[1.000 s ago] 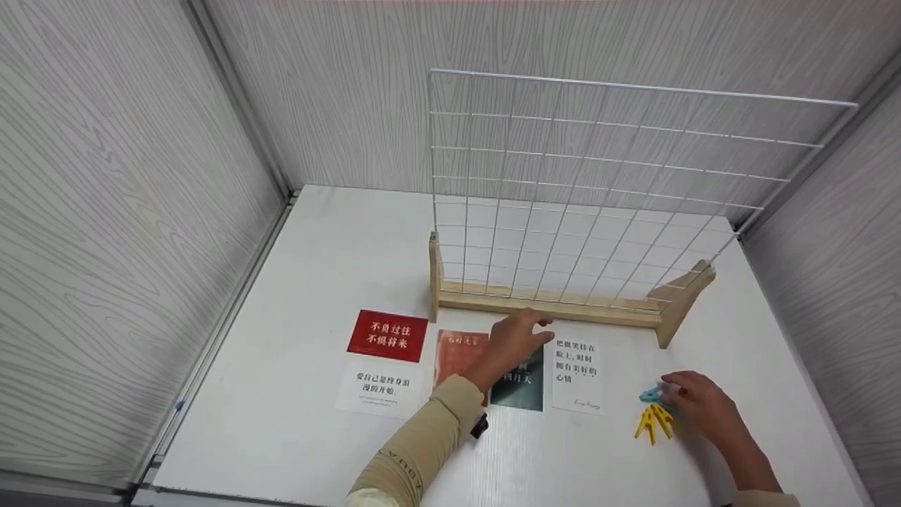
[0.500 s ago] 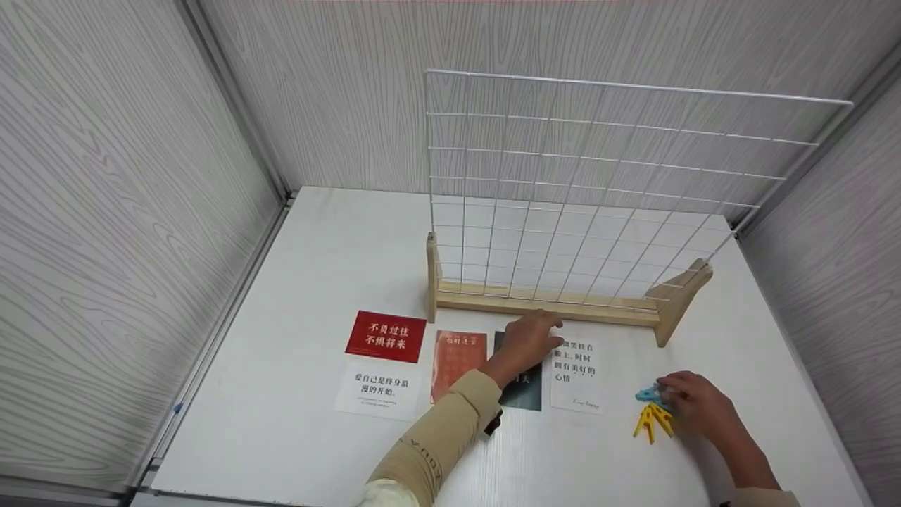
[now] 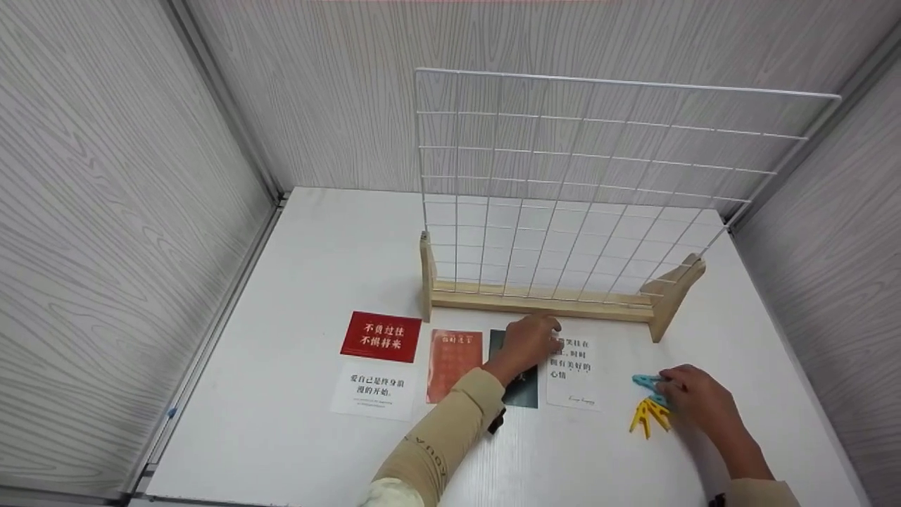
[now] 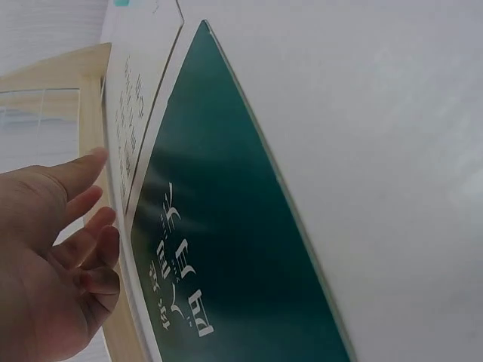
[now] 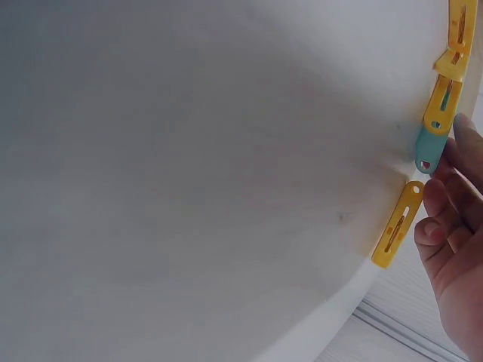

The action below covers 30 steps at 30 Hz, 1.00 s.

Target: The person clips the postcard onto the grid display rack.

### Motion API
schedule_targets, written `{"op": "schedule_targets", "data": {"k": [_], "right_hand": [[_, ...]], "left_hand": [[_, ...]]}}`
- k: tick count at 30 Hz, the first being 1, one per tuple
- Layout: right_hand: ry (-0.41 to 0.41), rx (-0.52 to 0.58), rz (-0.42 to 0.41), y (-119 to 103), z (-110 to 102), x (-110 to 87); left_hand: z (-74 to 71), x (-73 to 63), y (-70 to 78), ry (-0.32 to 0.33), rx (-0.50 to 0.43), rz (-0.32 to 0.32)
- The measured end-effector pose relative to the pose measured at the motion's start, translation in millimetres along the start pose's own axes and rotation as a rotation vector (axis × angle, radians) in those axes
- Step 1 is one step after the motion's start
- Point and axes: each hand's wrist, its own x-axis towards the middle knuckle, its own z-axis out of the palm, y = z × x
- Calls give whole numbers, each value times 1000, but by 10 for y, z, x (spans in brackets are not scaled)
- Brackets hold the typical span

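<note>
My left hand reaches over the dark green card to the upper left corner of a white card. In the left wrist view its thumb points forward and the other fingers bend loosely, with nothing seen between them. The green card lies beside it there. At the right, my right hand pinches the end of a blue clothespin between thumb and fingertips. Yellow clothespins lie just below it. In the right wrist view another yellow clothespin lies near the fingers.
A white wire grid stands upright in a wooden base behind the cards. Left of the green card lie an orange-red card, a red card and another white card. Grey panel walls enclose the white table.
My left hand has moved right, from above the green card to the white card's corner. At my right fingertips, the upper blue clothespin has shifted slightly up and away from the others.
</note>
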Motion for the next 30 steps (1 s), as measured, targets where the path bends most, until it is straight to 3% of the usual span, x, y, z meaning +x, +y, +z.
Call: {"op": "schedule_targets", "data": {"k": [17,25,30], "right_hand": [[24,-25,4,-2,24,12],[-6,-29,40,-34,2,22],[-15,-4,93,-25,-14,20]], "left_hand": [[50,-3,-51,-43,68,2],[55,-5,-28,-77,-69,-31],[69,-3,-13,-97,-103,-23]]}}
